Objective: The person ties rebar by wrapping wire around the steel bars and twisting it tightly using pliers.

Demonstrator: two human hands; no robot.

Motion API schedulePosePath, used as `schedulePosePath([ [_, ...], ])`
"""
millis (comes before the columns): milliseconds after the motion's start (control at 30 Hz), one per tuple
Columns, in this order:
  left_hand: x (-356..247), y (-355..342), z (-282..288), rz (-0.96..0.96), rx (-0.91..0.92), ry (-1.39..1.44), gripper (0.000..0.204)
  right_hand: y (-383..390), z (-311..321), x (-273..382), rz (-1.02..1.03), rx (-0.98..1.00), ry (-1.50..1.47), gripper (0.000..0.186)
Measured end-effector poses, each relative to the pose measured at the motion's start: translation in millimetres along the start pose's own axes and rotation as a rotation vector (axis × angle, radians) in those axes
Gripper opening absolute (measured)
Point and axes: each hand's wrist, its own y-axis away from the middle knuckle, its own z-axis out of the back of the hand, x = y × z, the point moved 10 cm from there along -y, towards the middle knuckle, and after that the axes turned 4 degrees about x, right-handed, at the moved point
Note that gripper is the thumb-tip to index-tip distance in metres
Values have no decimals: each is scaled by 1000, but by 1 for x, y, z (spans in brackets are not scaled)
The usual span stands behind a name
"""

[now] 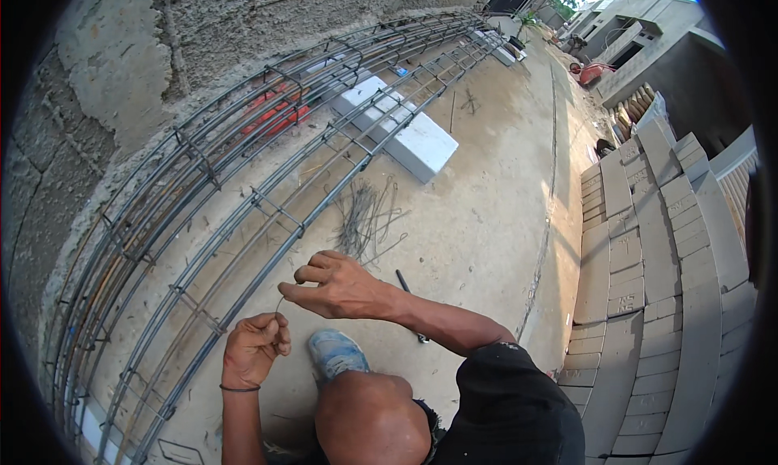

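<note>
Low in the view, my left hand (258, 343) has curled fingers pinching a thin wire (279, 305), beside a steel rebar cage (269, 256). Just above it, my right hand (328, 288) holds the same wire between closed fingertips, its other fingers bent. Beyond my hands a loose bundle of tie wires (356, 222) lies on the concrete. A dark tool (403, 280) lies partly hidden behind my right forearm. My foot in a blue shoe (332, 351) is below my hands.
More rebar cages (198, 167) run along the rough wall (113, 52). Under them are white blocks (421, 149) and a red object (267, 108). Stacked grey blocks (632, 319) line the right, with a red wheelbarrow (594, 72) farther off among unfinished buildings.
</note>
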Motion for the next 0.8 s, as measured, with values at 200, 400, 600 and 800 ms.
schedulePosePath([
  [200, -7, -18, 1, -263, -30, 209, 15, 0, -10, -2, -96, -46, -116, 13],
  [400, -32, -26, 24, -547, -146, 428, 16, -8, -42, -22, -628, -160, -575, 16],
  [600, -42, -28, 19, -361, -4, 312, 26, 12, -42, -38, -673, -1, -605, 17],
  [800, -26, -20, 12, -353, 91, 274, 24, 8, -51, -28, -651, -103, -697, 15],
])
